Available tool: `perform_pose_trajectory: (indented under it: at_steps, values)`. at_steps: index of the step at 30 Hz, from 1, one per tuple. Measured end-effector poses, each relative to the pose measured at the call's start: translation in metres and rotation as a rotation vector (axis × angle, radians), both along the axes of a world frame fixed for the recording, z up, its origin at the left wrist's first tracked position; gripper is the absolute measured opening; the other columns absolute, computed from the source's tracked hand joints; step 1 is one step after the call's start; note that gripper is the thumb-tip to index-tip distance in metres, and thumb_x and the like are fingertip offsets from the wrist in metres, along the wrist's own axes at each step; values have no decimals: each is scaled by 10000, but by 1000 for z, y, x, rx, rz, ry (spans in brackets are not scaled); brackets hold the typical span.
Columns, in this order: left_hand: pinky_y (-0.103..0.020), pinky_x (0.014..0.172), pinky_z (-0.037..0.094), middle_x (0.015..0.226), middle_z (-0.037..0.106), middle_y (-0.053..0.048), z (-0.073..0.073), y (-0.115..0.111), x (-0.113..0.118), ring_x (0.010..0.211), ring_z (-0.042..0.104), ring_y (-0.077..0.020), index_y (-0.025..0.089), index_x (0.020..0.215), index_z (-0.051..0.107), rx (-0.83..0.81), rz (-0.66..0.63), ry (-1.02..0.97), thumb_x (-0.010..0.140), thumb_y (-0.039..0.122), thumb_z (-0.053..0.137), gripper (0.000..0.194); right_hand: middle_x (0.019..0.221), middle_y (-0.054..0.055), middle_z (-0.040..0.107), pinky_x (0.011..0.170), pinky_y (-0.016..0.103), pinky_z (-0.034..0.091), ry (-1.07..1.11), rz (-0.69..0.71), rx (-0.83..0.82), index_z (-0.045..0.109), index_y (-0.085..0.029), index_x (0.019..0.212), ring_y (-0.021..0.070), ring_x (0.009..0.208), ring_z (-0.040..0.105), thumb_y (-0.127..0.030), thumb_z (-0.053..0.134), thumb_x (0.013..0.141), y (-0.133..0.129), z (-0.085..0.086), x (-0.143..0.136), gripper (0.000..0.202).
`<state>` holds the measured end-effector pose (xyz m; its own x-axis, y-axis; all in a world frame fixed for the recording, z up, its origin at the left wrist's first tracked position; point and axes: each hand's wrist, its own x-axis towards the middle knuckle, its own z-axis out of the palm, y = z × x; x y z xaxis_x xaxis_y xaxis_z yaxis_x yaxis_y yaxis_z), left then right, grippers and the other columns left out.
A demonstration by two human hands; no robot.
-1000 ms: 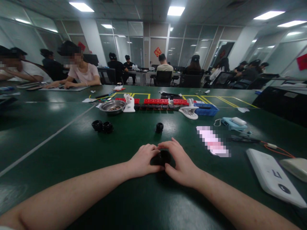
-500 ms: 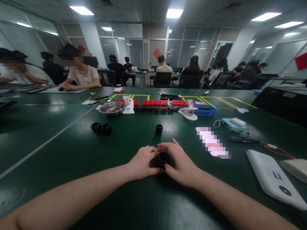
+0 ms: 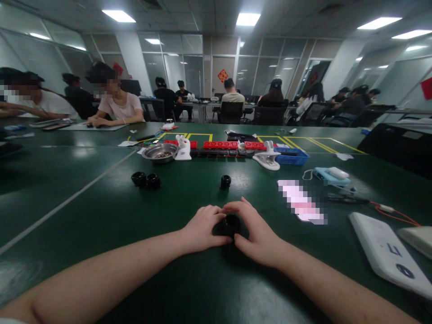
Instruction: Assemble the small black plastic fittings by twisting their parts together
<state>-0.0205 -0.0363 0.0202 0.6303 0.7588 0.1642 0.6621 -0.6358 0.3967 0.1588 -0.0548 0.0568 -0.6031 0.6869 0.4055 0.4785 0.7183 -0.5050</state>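
Observation:
A black, hollow, round fitting (image 3: 232,221) stands on the green table in front of me with its opening upward. My left hand (image 3: 202,227) curls round its left side, thumb at the near edge and fingers at the far edge. From the right, my right hand (image 3: 258,231) bends its fingers over the far side, and its thumb touches the near side. Fingers hide part of the fitting. Farther out, a similar black fitting (image 3: 226,182) stands alone, and two more black fittings (image 3: 146,180) sit together at the left.
Across the table are a metal bowl (image 3: 159,153) with small parts, white clip stands (image 3: 268,157), red blocks (image 3: 221,145) and a blue tray (image 3: 293,157). To the right lie a phone (image 3: 300,202), cables and a white power bank (image 3: 388,252). Several people sit beyond.
The view has shifted slightly. Both hands stay round the black fitting, with only a small shift in finger position.

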Motion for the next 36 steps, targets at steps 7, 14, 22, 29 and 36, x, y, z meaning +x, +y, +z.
perform_pose_trajectory:
  at_steps: [7,14,22,29,36]
  values:
    - [-345,772,382,957,521,-37,1,0,1,887,466,-214,180,908,557,-2,9,-14,683,445,611,352,979,96,544,819,431,416,32,-232,-11,457,-162,1037,244,937,491,-211,562,688,3,-5,-1,368]
    - [-360,801,372,978,523,-38,3,-1,1,902,461,-216,189,945,556,-19,0,-11,688,438,613,363,1018,71,541,863,389,404,61,-83,-141,443,-184,1066,205,965,499,-63,492,617,2,-4,0,468]
    - [-344,774,379,937,522,-30,1,0,1,868,468,-206,190,881,562,-6,2,-15,680,431,618,319,957,86,553,789,425,416,-4,-237,-5,466,-171,1018,246,910,506,-249,625,652,4,-5,-3,406]
    - [-362,795,375,983,521,-42,-1,1,0,905,461,-221,194,956,557,-6,-1,-6,694,451,599,369,1011,52,560,861,417,379,63,-68,-146,404,-212,1074,212,970,513,-87,513,625,4,-5,1,478]
    - [-351,783,382,954,531,-39,5,-1,1,875,470,-210,184,904,557,-34,11,-8,690,429,603,328,1015,97,541,851,450,379,12,-198,-8,452,-172,1049,258,977,483,-241,608,657,1,-4,-1,427]
